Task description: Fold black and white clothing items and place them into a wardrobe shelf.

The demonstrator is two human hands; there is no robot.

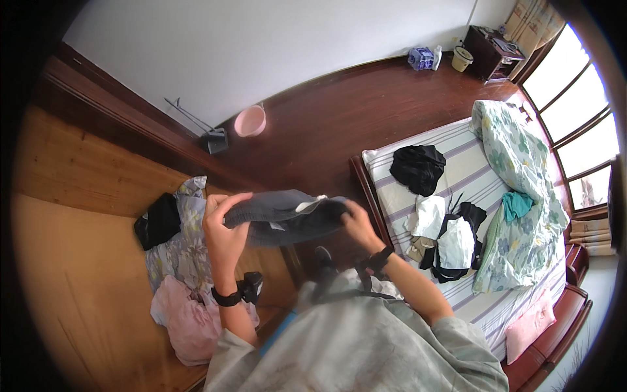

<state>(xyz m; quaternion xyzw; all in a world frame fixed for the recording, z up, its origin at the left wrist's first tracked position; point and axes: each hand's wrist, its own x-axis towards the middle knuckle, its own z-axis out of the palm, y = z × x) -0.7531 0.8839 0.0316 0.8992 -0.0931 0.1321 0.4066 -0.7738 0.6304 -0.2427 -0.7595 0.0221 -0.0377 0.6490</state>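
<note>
A dark grey garment (277, 232) with a ribbed elastic waistband hangs stretched between my two hands, its waist opening turned up. A white drawstring or tag shows at the far edge of the waistband. My left hand (224, 225) grips one end, thumb and fingers closed on the band. At the other end my right hand (360, 227) is closed on the band too. The lower part of the garment is foreshortened, so I cannot tell whether it is shorts or trousers.
To the left, a wooden wardrobe (85, 242) holds a black folded item (157, 222), patterned cloth (186, 251) and pink cloth (186, 320). The bed (385, 153) at right carries a black garment (418, 170), white clothes (457, 243) and a floral quilt (516, 144). Ahead are a dustpan (216, 141) and pink basin (251, 122).
</note>
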